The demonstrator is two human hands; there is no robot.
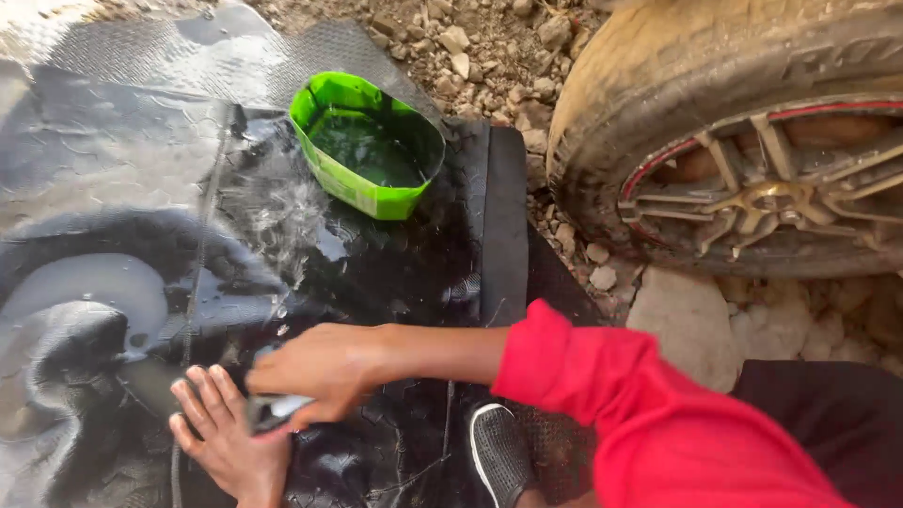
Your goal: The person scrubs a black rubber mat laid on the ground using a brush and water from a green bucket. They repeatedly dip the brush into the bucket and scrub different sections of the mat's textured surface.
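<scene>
Red sleeve [649, 423] is seen nearest, crossing the lower frame toward the right hand [324, 372]. That hand is closed around a small grey cloth or sponge [275, 409], pressed down on a wet black rubber mat [376, 273]. Just beside and below it, the left hand [226, 437] is laid flat on the mat, fingers spread, nothing gripped; its fingertips are touching the grey piece. A black shoe [499, 452] is noted close to the right of the hands. Beyond the right hand, a green cut-open container [369, 146] holding dark liquid is set on the mat. Farther right, a muddy car wheel [743, 141] is seen on stony ground [489, 47].
</scene>
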